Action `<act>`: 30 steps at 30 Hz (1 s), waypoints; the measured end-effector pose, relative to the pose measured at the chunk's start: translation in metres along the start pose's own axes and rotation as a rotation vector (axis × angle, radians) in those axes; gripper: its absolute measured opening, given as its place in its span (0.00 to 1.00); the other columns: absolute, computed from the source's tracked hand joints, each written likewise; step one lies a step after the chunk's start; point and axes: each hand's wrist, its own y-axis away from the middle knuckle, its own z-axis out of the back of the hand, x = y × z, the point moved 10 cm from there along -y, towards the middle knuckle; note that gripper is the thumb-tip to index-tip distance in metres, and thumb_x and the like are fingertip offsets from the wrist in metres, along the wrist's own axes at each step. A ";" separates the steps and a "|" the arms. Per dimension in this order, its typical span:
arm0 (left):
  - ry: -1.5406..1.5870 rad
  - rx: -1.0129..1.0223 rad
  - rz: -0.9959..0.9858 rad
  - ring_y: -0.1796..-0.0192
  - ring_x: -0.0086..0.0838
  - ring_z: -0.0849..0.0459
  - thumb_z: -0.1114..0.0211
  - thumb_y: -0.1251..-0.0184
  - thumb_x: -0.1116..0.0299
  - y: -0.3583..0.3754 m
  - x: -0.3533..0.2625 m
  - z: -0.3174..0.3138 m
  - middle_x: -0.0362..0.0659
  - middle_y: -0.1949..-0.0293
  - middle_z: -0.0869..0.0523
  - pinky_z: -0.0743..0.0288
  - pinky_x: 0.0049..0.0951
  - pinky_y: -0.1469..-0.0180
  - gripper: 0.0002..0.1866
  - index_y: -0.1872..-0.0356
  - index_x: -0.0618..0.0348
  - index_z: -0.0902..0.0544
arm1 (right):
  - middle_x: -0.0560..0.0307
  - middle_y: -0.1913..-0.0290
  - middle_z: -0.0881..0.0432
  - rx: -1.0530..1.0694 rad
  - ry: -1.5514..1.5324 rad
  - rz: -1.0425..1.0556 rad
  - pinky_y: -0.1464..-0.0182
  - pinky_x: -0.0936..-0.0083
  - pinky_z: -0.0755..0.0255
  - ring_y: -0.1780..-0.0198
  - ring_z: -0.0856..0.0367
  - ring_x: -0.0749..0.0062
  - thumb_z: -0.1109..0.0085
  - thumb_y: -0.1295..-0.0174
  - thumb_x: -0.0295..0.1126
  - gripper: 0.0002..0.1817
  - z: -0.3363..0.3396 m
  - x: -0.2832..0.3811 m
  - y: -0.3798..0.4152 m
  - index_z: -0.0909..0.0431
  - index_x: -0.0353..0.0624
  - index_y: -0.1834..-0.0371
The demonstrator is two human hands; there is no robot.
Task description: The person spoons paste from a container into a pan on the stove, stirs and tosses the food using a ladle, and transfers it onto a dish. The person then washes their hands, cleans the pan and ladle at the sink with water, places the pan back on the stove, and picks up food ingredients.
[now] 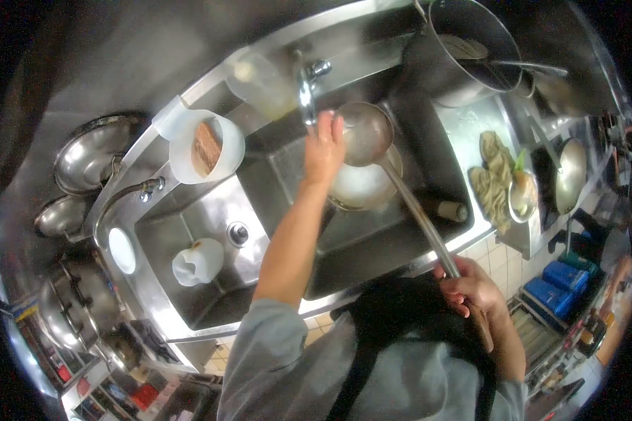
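My right hand (469, 284) is wrapped round the long handle of a large metal ladle (418, 210), near its wooden end. The round bowl of the ladle is tilted over the sink basin (277, 158), close to the faucet (306, 91). My left hand (324, 149) reaches up to the faucet's spout, fingers stretched out, right beside the ladle's rim. Below the ladle a round, pale bowl (365, 188) sits in the basin, partly covered by it.
A white container (230, 151) with a brown piece inside stands on the sink's back ledge. Another white container (198, 262) lies in the left basin. At right are a tall pot (463, 81), a crumpled cloth (491, 179), a small bowl (523, 196) and a pan (571, 179).
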 end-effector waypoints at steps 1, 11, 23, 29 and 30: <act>0.002 0.002 -0.004 0.63 0.60 0.17 0.41 0.26 0.58 -0.002 -0.004 0.000 0.59 0.61 0.15 0.23 0.56 0.60 0.15 0.46 0.55 0.22 | 0.64 0.81 0.33 0.007 -0.033 0.003 0.89 0.82 0.38 0.85 0.36 0.82 0.44 0.43 0.21 0.14 0.001 -0.001 0.002 0.31 0.36 0.53; 0.165 0.071 0.143 0.64 0.42 0.13 0.36 0.27 0.60 -0.008 0.006 -0.005 0.48 0.67 0.12 0.20 0.39 0.65 0.13 0.64 0.59 0.16 | 0.64 0.78 0.30 -0.028 0.205 -0.005 0.86 0.81 0.33 0.84 0.33 0.81 0.42 0.41 0.24 0.15 0.002 0.008 -0.007 0.30 0.39 0.51; 0.816 -0.002 0.727 0.50 0.36 0.18 0.27 0.34 0.65 0.034 0.082 -0.044 0.48 0.49 0.18 0.22 0.39 0.45 0.27 0.40 0.65 0.28 | 0.61 0.78 0.29 0.004 0.322 0.054 0.86 0.77 0.33 0.84 0.30 0.77 0.43 0.42 0.22 0.18 -0.005 0.035 -0.010 0.30 0.37 0.47; -0.158 -0.364 -0.363 0.35 0.47 0.24 0.29 0.36 0.69 0.018 -0.057 0.035 0.50 0.43 0.20 0.35 0.51 0.31 0.22 0.42 0.57 0.24 | 0.63 0.79 0.31 0.026 0.149 0.037 0.87 0.80 0.35 0.84 0.33 0.80 0.43 0.42 0.22 0.18 -0.017 0.028 -0.018 0.31 0.36 0.48; -0.107 -0.316 -0.410 0.32 0.53 0.29 0.32 0.35 0.70 0.021 -0.057 0.028 0.50 0.40 0.22 0.39 0.55 0.29 0.21 0.41 0.53 0.24 | 0.63 0.79 0.31 0.051 0.150 0.032 0.87 0.80 0.35 0.84 0.33 0.81 0.42 0.42 0.22 0.18 -0.021 0.027 -0.021 0.31 0.37 0.48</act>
